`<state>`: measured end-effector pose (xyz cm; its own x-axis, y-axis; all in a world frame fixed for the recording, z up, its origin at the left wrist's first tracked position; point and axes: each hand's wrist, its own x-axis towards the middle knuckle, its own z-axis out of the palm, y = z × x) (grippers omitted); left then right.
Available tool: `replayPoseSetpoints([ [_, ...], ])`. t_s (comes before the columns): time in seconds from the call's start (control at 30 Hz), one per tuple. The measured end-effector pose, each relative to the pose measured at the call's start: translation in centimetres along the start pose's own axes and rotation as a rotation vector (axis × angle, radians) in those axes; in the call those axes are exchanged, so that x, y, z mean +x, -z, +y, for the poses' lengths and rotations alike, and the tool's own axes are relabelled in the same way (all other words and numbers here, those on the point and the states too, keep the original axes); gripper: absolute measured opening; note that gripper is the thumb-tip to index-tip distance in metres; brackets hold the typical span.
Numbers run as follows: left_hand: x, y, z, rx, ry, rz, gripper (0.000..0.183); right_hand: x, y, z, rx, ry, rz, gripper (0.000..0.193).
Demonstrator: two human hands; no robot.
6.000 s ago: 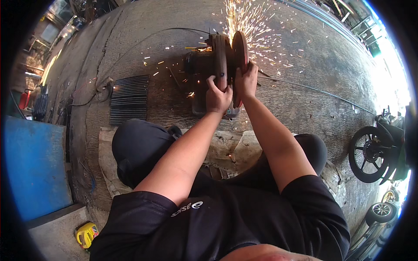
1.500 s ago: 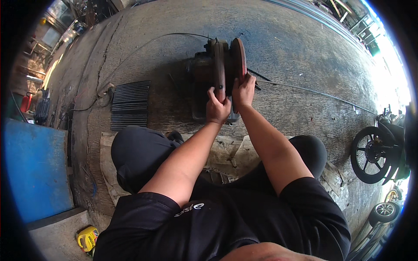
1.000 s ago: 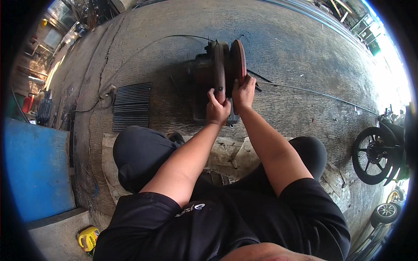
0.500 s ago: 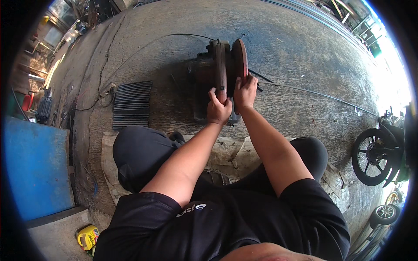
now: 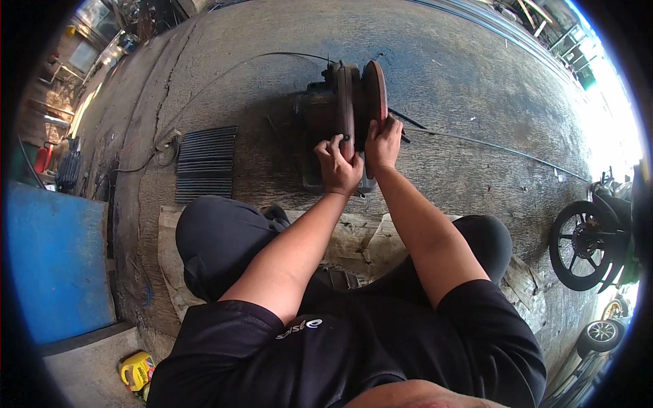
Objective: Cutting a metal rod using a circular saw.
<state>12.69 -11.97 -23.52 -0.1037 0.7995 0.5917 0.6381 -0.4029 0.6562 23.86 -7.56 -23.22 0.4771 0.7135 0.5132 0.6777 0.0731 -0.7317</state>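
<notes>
In front of my crossed legs stands a dark, rusty machine (image 5: 316,112) with a rounded motor-like body on its left. Two narrow upright parts rise from it: a brown curved guard (image 5: 345,102) and, to its right, a reddish disc (image 5: 378,85). My left hand (image 5: 340,166) straddles the near end of the guard, its thumb on the right side and bent fingers on the left. Around the disc's near edge my right hand (image 5: 383,146) is closed, thumb and fingers on opposite faces. The palms hide whatever lies below them.
Left of the machine a row of thin dark rods (image 5: 207,164) lies on the concrete floor. A cable (image 5: 231,66) curves behind it. A blue panel (image 5: 58,262) and a yellow container (image 5: 137,370) are at the left; a motorcycle wheel (image 5: 580,245) is at the right. Worn sheeting (image 5: 350,238) lies under my legs.
The fingers of my left hand have lifted and shifted left at the guard's near end. My right hand, the disc and the machine look the same.
</notes>
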Motion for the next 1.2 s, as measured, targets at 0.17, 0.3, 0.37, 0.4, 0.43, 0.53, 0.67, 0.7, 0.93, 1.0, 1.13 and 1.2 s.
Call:
replayPoseSetpoints([
  [0.17,-0.05,-0.02,-0.25,0.032,-0.008,-0.041,0.057,-0.02,0.12,-0.13,-0.006,0.000,0.001,0.037],
  [0.3,-0.11,-0.15,-0.37,0.044,-0.018,-0.025,0.057,0.02,0.13,-0.17,-0.013,-0.002,-0.003,0.037],
  [0.37,-0.11,-0.19,-0.40,0.059,-0.013,-0.027,0.057,0.01,0.10,-0.16,-0.005,0.000,0.000,0.037],
  [0.4,-0.09,-0.22,-0.39,0.066,-0.040,-0.002,0.056,-0.01,0.09,-0.15,0.002,0.014,0.011,0.037],
  [0.43,-0.08,-0.23,-0.38,0.072,-0.063,0.021,0.056,-0.03,0.07,-0.14,0.002,0.004,0.005,0.037],
  [0.53,-0.07,-0.24,-0.29,0.094,-0.059,0.023,0.055,-0.02,0.02,-0.05,0.005,-0.010,-0.004,0.037],
  [0.67,-0.06,-0.26,-0.22,0.090,-0.039,0.008,0.054,0.00,0.01,0.05,-0.012,0.010,-0.006,0.037],
  [0.7,-0.06,-0.26,-0.23,0.088,-0.038,0.008,0.054,0.00,0.01,0.07,-0.009,0.016,-0.004,0.037],
  [0.93,0.01,-0.12,-0.20,0.084,-0.060,0.006,0.055,-0.03,-0.05,0.09,0.013,-0.015,-0.019,0.038],
  [1.0,0.01,-0.07,-0.10,0.060,-0.028,-0.013,0.055,-0.05,-0.07,0.14,-0.002,-0.005,-0.011,0.039],
  [1.13,0.00,-0.13,-0.14,0.098,-0.029,-0.008,0.055,-0.06,-0.15,0.23,0.009,-0.014,-0.010,0.040],
  [1.2,-0.03,-0.32,-0.23,0.071,-0.032,0.004,0.057,-0.04,-0.16,0.28,-0.003,0.004,-0.010,0.040],
])
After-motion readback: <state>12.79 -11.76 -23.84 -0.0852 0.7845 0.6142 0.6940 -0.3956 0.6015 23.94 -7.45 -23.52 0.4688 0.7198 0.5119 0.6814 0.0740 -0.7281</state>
